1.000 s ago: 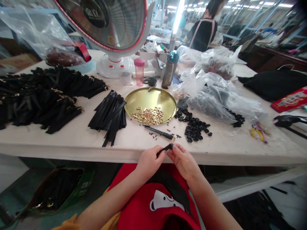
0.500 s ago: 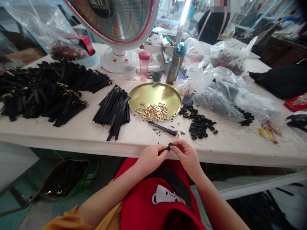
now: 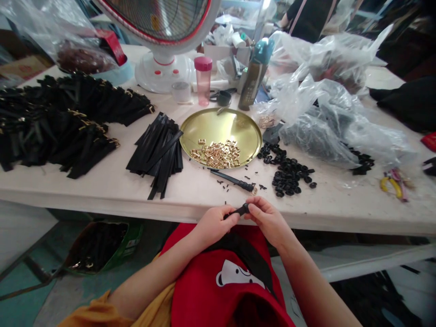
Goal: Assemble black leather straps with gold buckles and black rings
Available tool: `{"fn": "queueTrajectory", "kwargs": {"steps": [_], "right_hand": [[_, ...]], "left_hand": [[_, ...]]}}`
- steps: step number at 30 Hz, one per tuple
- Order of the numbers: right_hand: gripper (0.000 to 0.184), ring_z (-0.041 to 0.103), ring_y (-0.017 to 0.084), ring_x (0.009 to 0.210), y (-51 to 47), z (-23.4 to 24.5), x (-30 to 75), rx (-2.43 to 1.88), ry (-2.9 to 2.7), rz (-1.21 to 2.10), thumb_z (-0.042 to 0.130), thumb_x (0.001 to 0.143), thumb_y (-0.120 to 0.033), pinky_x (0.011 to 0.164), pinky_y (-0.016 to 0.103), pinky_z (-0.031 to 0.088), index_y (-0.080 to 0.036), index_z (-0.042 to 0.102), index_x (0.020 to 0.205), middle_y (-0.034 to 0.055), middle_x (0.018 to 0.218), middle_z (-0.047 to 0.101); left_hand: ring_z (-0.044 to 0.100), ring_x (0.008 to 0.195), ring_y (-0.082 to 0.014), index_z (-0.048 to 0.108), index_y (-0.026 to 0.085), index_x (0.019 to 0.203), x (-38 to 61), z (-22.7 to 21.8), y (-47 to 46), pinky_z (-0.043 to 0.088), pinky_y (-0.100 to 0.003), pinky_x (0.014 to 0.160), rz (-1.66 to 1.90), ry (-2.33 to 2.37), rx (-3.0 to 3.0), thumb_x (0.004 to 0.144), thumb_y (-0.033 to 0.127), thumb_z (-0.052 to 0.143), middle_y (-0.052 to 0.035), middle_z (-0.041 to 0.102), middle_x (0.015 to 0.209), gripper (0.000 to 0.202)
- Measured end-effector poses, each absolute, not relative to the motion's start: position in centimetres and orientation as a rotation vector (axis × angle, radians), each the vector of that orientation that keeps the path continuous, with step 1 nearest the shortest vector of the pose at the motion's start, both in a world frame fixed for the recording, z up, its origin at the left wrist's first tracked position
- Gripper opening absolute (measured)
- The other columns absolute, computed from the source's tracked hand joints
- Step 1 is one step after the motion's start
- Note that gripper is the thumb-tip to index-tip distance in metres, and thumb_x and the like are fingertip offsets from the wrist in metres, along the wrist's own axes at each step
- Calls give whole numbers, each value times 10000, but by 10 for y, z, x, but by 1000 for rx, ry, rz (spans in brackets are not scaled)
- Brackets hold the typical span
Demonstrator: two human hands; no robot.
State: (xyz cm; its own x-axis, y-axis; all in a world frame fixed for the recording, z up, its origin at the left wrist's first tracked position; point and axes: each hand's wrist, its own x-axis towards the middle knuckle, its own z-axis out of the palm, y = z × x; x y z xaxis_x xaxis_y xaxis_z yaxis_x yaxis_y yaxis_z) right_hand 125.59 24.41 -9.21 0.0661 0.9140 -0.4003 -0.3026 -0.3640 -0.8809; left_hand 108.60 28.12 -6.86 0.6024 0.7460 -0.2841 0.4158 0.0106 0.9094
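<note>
My left hand (image 3: 214,223) and my right hand (image 3: 267,219) meet at the table's near edge, both pinched on a small black strap (image 3: 239,210) held between them. Just beyond my fingers a finished black strap with a gold buckle (image 3: 235,180) lies on the table. A round gold tray (image 3: 238,129) holds several gold buckles (image 3: 216,155). Black loops (image 3: 288,172) are piled to its right. A bundle of plain black straps (image 3: 158,154) lies to its left.
A large heap of buckled black straps (image 3: 57,125) fills the left of the table. A fan (image 3: 163,41), a pink cup (image 3: 203,81) and a bottle (image 3: 254,79) stand behind the tray. Plastic bags (image 3: 327,118) and yellow pliers (image 3: 391,184) lie right. A bag of straps (image 3: 98,245) sits on the floor.
The camera has tilted down and shifted slightly. My hands stay together at the table edge, still working the small black strap between the fingertips.
</note>
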Motion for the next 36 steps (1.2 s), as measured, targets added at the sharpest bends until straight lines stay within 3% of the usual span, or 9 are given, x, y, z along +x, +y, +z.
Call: {"fn": "queueTrajectory", "kwargs": {"steps": [5, 8, 10, 13, 16, 20, 24, 27, 36], "right_hand": [[213, 576, 95, 673, 242, -97, 1251, -1289, -658, 1640, 689, 672, -324, 686, 235, 471, -202, 612, 828, -22, 760, 627], [196, 571, 79, 651, 243, -95, 1248, -1265, -583, 1610, 693, 670, -306, 656, 208, 469, -205, 616, 819, -30, 756, 629], [174, 571, 78, 637, 242, -92, 1244, -1214, -526, 1635, 685, 680, -299, 640, 209, 470, -203, 613, 806, -29, 750, 628], [156, 573, 95, 638, 239, -90, 1235, -1150, -512, 1687, 661, 708, -296, 656, 239, 472, -201, 606, 818, -24, 721, 622], [174, 569, 109, 674, 234, -90, 1231, -1152, -564, 1657, 642, 731, -307, 704, 265, 465, -205, 611, 867, -12, 741, 627], [303, 553, 120, 669, 227, -91, 1233, -1087, -480, 1633, 531, 782, -466, 693, 276, 465, -188, 638, 840, 17, 747, 632], [165, 495, 80, 586, 222, -88, 1230, -1059, -419, 1681, 644, 726, -341, 603, 213, 426, -209, 617, 823, -29, 673, 578], [255, 471, 80, 574, 217, -86, 1227, -1053, -435, 1805, 662, 709, -350, 572, 200, 399, -210, 598, 912, -30, 632, 547], [265, 430, 72, 557, 204, -87, 1228, -917, -458, 2026, 716, 641, -353, 551, 196, 362, -181, 575, 786, -29, 630, 508]], "left_hand": [[459, 558, -109, 574, 149, 713, 1089, -69, 285, 329, -204, 512, 309, 983, 1669, 814, 347, 400, 17, 529, 596, 282], [523, 649, -125, 555, 157, 877, 1087, -66, 286, 388, -216, 598, 341, 961, 1634, 789, 266, 433, 3, 591, 709, 186], [557, 719, -128, 491, 160, 1007, 1086, -65, 285, 415, -230, 679, 380, 940, 1569, 766, 187, 435, -3, 616, 779, 248], [577, 756, -122, 440, 168, 1020, 1085, -65, 283, 429, -245, 736, 440, 936, 1499, 776, 155, 411, -10, 632, 824, 246], [576, 702, -113, 416, 177, 994, 1083, -69, 281, 437, -244, 697, 462, 981, 1465, 792, 186, 427, -10, 637, 837, 202], [575, 667, -118, 404, 183, 956, 1079, -71, 278, 434, -235, 625, 459, 1017, 1426, 788, 263, 488, -7, 626, 829, 204], [569, 686, -126, 440, 181, 851, 1075, -65, 272, 417, -230, 628, 462, 1049, 1535, 775, 285, 518, 15, 584, 753, 150], [555, 720, -139, 477, 182, 830, 1072, -59, 267, 403, -240, 640, 436, 1113, 1683, 776, 300, 515, 10, 589, 771, 135], [554, 751, -155, 535, 181, 838, 1069, -50, 254, 390, -247, 643, 354, 1123, 1870, 765, 333, 535, -2, 615, 806, 169]]}}
